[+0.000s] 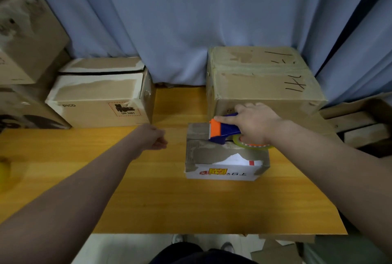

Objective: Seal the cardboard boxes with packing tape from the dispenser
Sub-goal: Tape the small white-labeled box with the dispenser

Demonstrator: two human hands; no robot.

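1. A small cardboard box (224,157) is sitting right of centre on a wooden table (148,196), just in front of a large brown box (261,81) that is standing at the far right against a blue curtain (169,20).
2. Bare tabletop is lying open to the left of the small box and between it and the table's near edge. At the far edge, a strip of table is showing between the large box and a carton marked PICO (99,98) at the far left.
3. More cartons (27,37) are crowding the left edge of the scene beyond the PICO carton. A blurred yellow object (4,170) is lying at the table's left edge.
4. The right hand (254,123) is grasping a blue and orange tape dispenser (222,132), fingers wrapped over its handle. The orange head is pointing left and resting on the small box's top near its far left corner.
5. The dispenser's clear tape roll (250,145) is showing under the right hand, over the box's top.
6. The left hand (154,136) is hovering over bare table, left of the small box and apart from it, fingers loosely curled and holding nothing.
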